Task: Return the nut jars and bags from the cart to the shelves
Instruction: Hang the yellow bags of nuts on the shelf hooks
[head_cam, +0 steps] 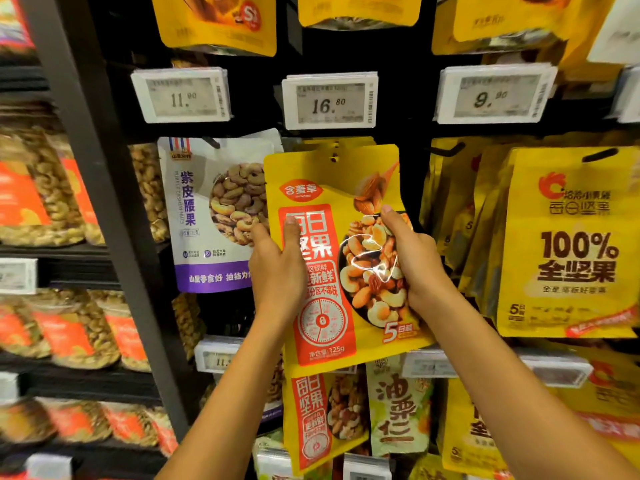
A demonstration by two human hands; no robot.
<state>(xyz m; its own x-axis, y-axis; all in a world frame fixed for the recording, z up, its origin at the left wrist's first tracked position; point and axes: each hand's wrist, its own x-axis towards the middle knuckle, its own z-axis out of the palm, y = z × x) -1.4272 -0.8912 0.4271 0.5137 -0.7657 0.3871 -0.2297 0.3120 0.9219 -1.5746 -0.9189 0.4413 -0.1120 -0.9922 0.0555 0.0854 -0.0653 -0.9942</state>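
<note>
In the head view, a yellow nut bag (332,258) is held upright at the centre of the frame, in front of a black rack hung with snack packs. It is gripped by both hands. The left hand (277,268) is closed on the bag's left edge: the thumb is laid flat across the red panel on the front, and the fingers are curled round behind the bag, mostly hidden. The right hand (415,258) is closed on the right edge: the thumb is pressed onto the clear window full of nuts, and the fingers are tucked behind, out of sight. The bag is thus pinched between thumb and fingers on each side. Its top edge sits just below the price tag marked 16.80 (330,100); whether its hang hole is on a peg cannot be told.

Just beside it, to the left, a white and purple cashew bag (207,216) is hung under the tag marked 11.90 (181,95). At the right of the frame, a row of yellow bags printed 100% (568,244) is hung under the tag marked 9.90 (493,95). Below the held bag, a matching yellow bag (318,417) and a green bag (398,403) are seen. At the left edge, beyond a dark upright post (104,202), clear nut jars (45,195) with orange labels are stacked on shelves, blurred.
</note>
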